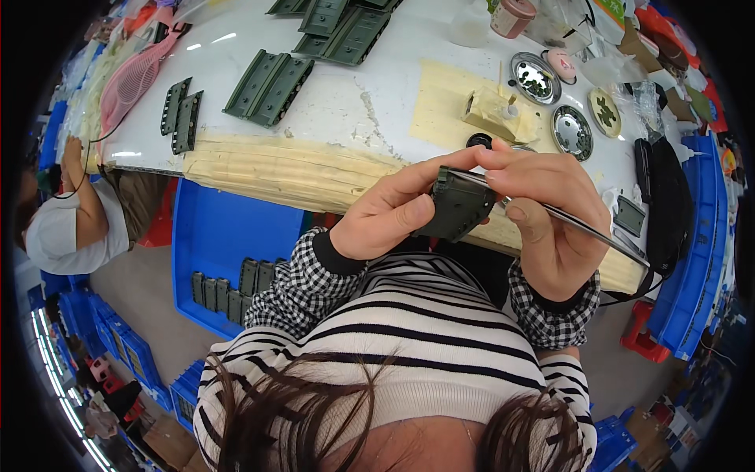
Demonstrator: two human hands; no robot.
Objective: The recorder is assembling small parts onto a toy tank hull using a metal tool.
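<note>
My left hand (379,216) grips a small dark green moulded plastic part (456,211), tilted in front of my chest. Its thumb presses the near side while the fingers wrap behind. In my right hand (562,200) is a slim metal tool that looks like tweezers (591,228), its long end slanting down to the right. The tool's working tip meets the part's upper right edge, partly hidden by my fingers. Both hands are close together over the table's padded front edge.
Larger green plastic parts (267,88) lie on the white table (228,43). To the right are metal dishes (557,118) of small dark green pieces and a yellow tape-wrapped block (487,118). Below the edge, a blue bin (228,208) holds several green parts. Someone (79,224) sits at left.
</note>
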